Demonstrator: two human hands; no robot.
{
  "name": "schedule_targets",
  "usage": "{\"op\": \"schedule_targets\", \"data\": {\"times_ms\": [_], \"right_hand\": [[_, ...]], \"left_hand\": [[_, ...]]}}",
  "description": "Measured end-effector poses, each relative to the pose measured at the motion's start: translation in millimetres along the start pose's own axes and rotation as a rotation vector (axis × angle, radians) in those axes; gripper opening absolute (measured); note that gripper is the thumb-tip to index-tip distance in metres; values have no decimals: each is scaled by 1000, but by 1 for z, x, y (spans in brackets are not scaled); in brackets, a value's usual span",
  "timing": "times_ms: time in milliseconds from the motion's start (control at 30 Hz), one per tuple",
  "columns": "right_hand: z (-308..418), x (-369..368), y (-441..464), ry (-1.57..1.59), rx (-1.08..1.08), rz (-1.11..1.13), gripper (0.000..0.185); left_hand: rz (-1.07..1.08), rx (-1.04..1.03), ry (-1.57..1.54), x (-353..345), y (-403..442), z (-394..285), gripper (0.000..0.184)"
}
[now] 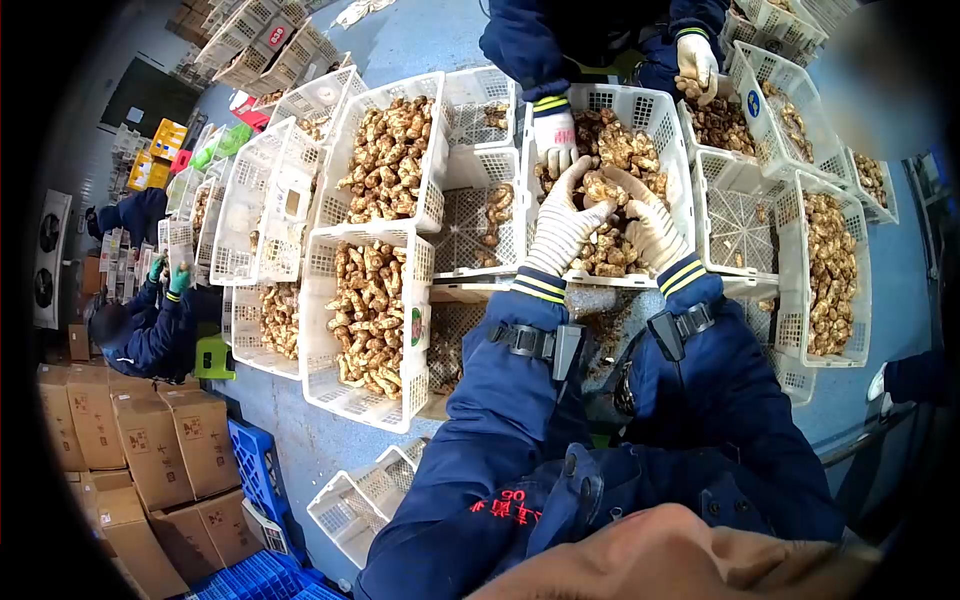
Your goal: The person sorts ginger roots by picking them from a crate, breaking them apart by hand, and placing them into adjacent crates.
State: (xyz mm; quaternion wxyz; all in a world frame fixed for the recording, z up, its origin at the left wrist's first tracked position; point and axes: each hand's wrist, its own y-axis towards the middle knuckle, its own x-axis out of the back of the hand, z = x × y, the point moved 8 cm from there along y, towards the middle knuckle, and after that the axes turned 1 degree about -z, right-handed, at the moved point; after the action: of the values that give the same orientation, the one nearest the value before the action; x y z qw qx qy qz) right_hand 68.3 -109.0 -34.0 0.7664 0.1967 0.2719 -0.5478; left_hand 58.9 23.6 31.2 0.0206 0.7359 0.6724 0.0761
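In a white plastic crate (pixel 677 185) in front of me lies a heap of brown-and-cream mushrooms (pixel 628 150). My left hand (pixel 566 222), in a white ribbed glove, is closed on a pale, lumpy mushroom (pixel 603 188) above the heap. From the other side my right hand (pixel 657 228), gloved alike, curls its fingers against the same mushroom. Its fingertips are partly hidden. Dark smaller pieces lie below, between my wrists. A co-worker's gloved hand (pixel 556 140) reaches into this crate beside my left fingers.
Crates of mushrooms (pixel 368 310) stand left, and another full crate (pixel 830 270) stands right. Low-filled crates (pixel 738 215) flank mine. The co-worker's other hand (pixel 697 65) holds a mushroom over a neighbouring crate. Cardboard boxes (pixel 150 445) are stacked lower left, near another seated person (pixel 150 330).
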Motion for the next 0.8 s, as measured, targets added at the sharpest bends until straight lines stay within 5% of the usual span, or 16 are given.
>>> {"op": "schedule_targets", "data": {"times_ms": [200, 333, 567, 800], "right_hand": [[-8, 20, 6, 26, 14, -235, 52], [-13, 18, 10, -17, 29, -52, 52], [-19, 27, 0, -82, -121, -174, 46], [25, -6, -1, -570, 230, -168, 49]], "left_hand": [[-52, -93, 16, 3, 2, 2, 60], [-46, -111, 199, 1, -1, -3, 61], [-78, -115, 268, 0, 0, 0, 72], [-46, 148, 266, 6, 3, 37, 59]]}}
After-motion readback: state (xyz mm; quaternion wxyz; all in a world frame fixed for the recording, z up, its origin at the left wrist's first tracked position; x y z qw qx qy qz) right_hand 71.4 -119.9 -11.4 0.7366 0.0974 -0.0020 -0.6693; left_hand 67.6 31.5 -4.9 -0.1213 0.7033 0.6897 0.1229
